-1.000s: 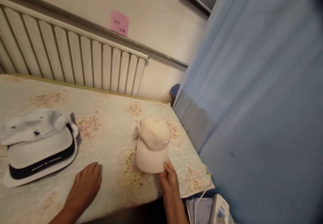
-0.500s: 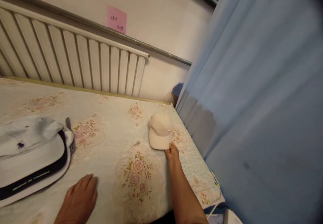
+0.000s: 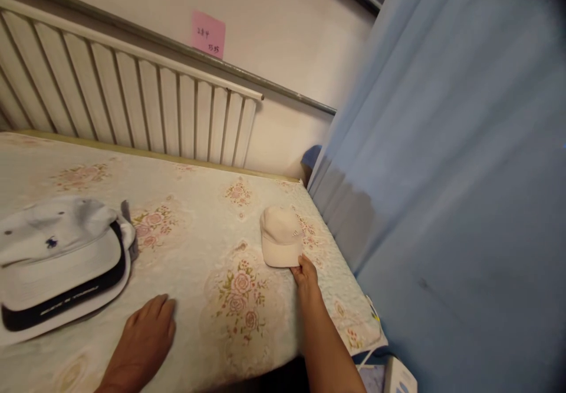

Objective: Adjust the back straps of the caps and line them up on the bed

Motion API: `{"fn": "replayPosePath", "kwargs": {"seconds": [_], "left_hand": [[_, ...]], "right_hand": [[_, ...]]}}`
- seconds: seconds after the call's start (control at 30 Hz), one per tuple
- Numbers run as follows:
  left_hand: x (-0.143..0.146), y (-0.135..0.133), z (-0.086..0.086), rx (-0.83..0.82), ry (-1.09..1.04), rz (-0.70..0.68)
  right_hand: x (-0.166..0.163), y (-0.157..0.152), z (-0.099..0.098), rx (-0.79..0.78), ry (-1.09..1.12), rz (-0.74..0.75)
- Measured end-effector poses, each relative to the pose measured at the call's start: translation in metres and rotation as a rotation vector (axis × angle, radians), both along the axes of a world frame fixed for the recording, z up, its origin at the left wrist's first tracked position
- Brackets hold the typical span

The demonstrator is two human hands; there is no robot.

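Observation:
A cream baseball cap (image 3: 280,236) sits crown up on the flowered bedspread (image 3: 198,281), its brim facing me. My right hand (image 3: 306,269) pinches the brim's near right corner, thumb on top and fingers underneath. My left hand (image 3: 148,331) lies palm down on the bedspread, fingers together and lightly bent, holding nothing. Left of it is a stack of caps (image 3: 66,251). On top is a pale grey cap with a small dark emblem; a black brim with light lettering and a white brim show below it.
A white radiator (image 3: 168,110) runs along the wall behind the bed, with a pink note (image 3: 208,34) above it. The blue curtain (image 3: 442,192) hangs along the right edge. A cable and a white box (image 3: 400,375) are at the lower right.
The cream cap has come slightly nearer to me and lower, with my right hand still on its brim. My left hand is nearly still; the view has turned a little left.

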State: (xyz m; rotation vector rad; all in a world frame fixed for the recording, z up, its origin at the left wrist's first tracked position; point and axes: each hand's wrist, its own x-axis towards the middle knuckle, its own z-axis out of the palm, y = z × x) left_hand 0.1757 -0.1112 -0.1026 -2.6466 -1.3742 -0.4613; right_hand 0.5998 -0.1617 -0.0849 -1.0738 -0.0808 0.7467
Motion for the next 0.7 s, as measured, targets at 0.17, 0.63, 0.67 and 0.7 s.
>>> {"fn": "replayPosePath", "kwargs": {"seconds": [0.17, 0.63, 0.67, 0.7], "left_hand": [[0.002, -0.004, 0.011, 0.009, -0.009, -0.007], [0.004, -0.011, 0.02, -0.055, -0.104, 0.007], [0.005, -0.011, 0.021, -0.049, -0.099, 0.007], [0.005, -0.012, 0.022, -0.044, -0.093, 0.005]], "right_hand": [[0.003, -0.013, 0.002, -0.071, 0.011, -0.006], [-0.001, -0.027, -0.005, -0.233, -0.063, -0.074], [-0.001, -0.029, -0.006, -0.26, -0.081, -0.078], [-0.002, -0.03, -0.007, -0.285, -0.104, -0.082]]}}
